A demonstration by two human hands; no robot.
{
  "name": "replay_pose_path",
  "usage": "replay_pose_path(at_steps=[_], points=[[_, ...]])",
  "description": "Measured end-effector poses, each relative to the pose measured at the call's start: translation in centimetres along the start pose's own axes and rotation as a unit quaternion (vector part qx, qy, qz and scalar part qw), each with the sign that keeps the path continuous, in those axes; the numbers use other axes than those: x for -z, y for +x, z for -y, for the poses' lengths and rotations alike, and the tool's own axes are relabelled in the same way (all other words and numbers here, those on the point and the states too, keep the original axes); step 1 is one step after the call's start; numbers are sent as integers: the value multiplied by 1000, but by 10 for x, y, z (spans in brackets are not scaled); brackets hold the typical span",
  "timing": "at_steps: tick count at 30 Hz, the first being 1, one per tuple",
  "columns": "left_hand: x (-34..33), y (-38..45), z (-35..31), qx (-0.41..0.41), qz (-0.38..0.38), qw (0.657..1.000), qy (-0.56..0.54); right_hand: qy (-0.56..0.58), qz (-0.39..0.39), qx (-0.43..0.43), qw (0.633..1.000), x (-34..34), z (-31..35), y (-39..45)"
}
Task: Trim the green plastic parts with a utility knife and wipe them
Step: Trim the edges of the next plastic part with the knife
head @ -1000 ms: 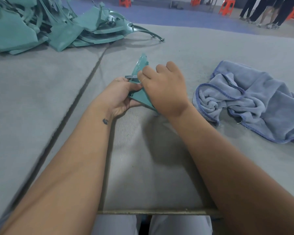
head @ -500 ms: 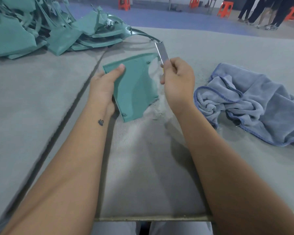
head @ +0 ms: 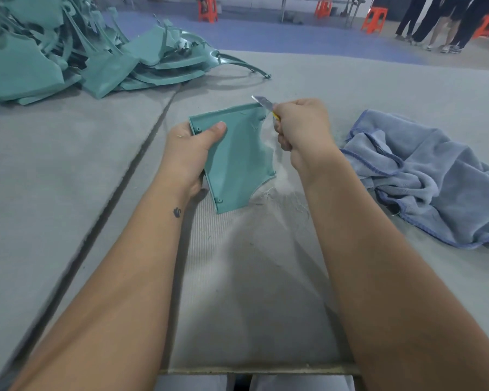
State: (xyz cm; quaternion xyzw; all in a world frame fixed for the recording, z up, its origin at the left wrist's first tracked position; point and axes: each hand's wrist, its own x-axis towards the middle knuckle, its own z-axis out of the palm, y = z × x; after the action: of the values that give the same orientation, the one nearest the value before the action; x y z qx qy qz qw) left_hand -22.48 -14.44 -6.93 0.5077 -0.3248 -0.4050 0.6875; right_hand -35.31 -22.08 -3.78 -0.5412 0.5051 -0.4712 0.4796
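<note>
My left hand (head: 191, 149) grips a flat green plastic part (head: 237, 162) by its left edge, thumb across the top face, tilting it above the grey table. A utility knife (head: 263, 103) is gripped in my right hand (head: 302, 128); its metal blade points up and left and meets the part's top right corner. Thin pale shavings lie on the table under the part's right edge. A crumpled blue cloth (head: 424, 176) lies to the right of my right hand.
A heap of green plastic parts (head: 76, 49) fills the far left of the grey felt table (head: 68, 170). A dark seam runs diagonally across the table. Orange stools (head: 208, 8) and standing people's legs (head: 435, 21) are on the floor beyond. The near table edge is by my lap.
The part went from folded between both hands to held flat and open. My right hand has brought the knife down from above the part onto its top right corner.
</note>
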Motion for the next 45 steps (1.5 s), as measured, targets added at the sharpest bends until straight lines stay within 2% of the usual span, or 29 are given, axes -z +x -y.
replay_pose_path(at_steps=[3,8,14,19,21,24,25,28,31,34,37,39,41,43,45], points=[[-1,-1,2,-2,-5,1000,-2,-31,10,-15,999,-3,5,-1],[-2,-3,3,-3,4,999,-32,-47,92,-13,995,-22,11,-14],[-1,-3,3,-15,8,1000,-23,-88,-12,60,994,-17,7,-16],[1,-3,6,5,16,999,-44,-118,81,88,986,-31,12,-31],[3,-2,7,15,16,999,-49,-77,33,93,992,-34,11,-31],[6,2,9,48,-21,998,-30,6,-129,82,988,-20,5,-24],[6,4,10,63,-29,997,-38,3,-161,78,984,-11,0,-22],[6,8,9,98,-38,992,-72,-130,-143,64,979,16,-20,-18],[8,10,8,120,-62,987,-84,-308,-121,51,942,33,-39,-18],[12,10,7,117,-78,986,-95,-403,-107,125,900,38,-48,-21],[14,6,7,111,-92,985,-94,-436,-187,213,854,49,-42,-20],[14,5,6,108,-93,984,-108,-447,-253,186,838,62,-37,-17],[14,6,4,101,-93,983,-123,-468,-285,100,830,77,-37,-15],[14,6,1,95,-91,981,-141,-491,-262,4,831,89,-39,-15],[14,7,1,89,-86,982,-145,-518,-216,-36,827,95,-42,-13]])
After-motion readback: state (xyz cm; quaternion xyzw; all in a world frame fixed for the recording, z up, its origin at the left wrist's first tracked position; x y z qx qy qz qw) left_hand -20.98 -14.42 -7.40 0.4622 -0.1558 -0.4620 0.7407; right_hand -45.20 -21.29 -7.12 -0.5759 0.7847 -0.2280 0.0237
